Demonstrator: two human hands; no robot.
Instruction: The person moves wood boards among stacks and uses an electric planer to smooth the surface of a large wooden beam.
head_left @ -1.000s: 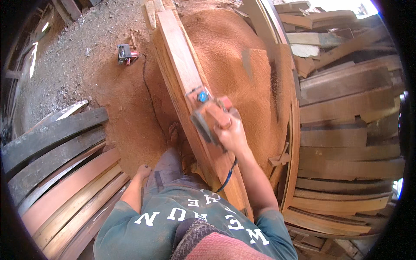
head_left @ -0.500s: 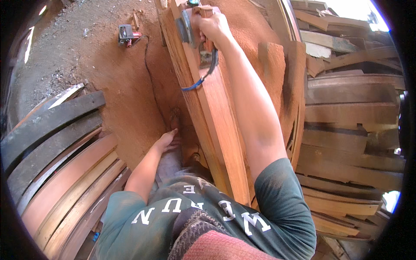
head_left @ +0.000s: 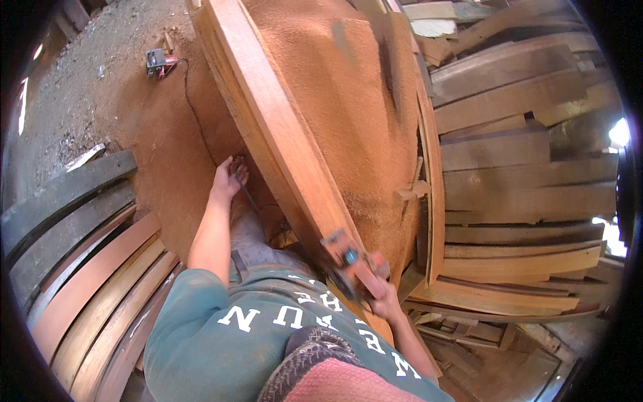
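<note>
My right hand [head_left: 383, 303] grips the handle of an electric hand planer [head_left: 355, 265], blurred by motion. The planer rests on the near end of a long reddish wooden beam [head_left: 281, 127], close to my body. Left of the beam, my left hand [head_left: 231, 175] is held low with its fingers curled round a dark power cord [head_left: 193, 114]. That cord trails across the sawdust up to a red and grey power tool [head_left: 161, 63] lying on the ground at the far left.
Sawdust [head_left: 328, 100] covers the ground on both sides of the beam. Curved planks [head_left: 94, 268] are stacked at the left. A large pile of boards [head_left: 516, 147] fills the right, with an upright-edged plank [head_left: 432, 201] beside it.
My right hand has brought the planer from the beam's far end back to its near end. My left hand has risen slightly, and the view has shifted to the right.
</note>
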